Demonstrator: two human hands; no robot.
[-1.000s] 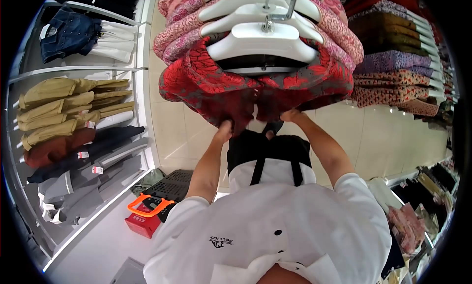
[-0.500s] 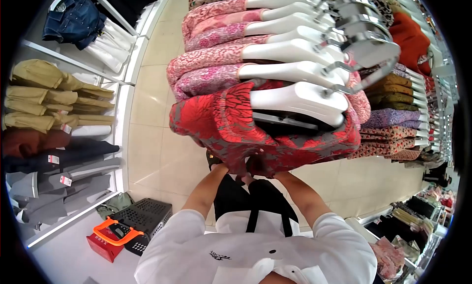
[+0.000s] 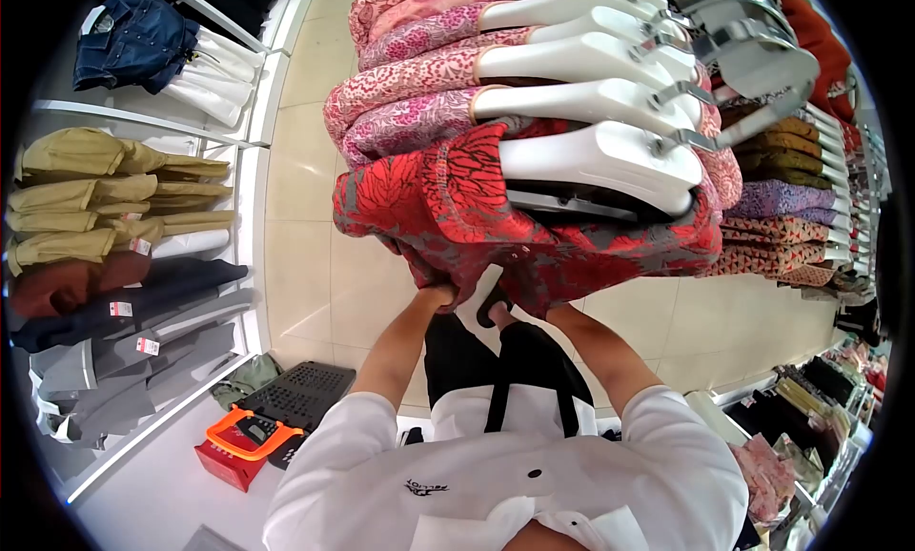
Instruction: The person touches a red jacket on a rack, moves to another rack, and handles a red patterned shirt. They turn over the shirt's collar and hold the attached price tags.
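A red and grey patterned shirt hangs on a white hanger at the front end of a metal rack. My left hand is closed on the lower left front of this shirt, its fingers partly covered by cloth. On the other side, my right forearm reaches up to the shirt's lower right, where the cloth hides the hand and its fingers. Directly behind the red shirt, pink patterned shirts hang close together on white hangers.
Khaki and dark trousers hang on the left shelf unit, below a denim garment. A dark basket with an orange handle stands low at left beside a red box. More patterned clothes hang at right.
The rack and red shirt now sit higher and slightly right in view. My left hand, lower and darker before, shows more clearly at the shirt's edge; my right hand has become hidden under the cloth.
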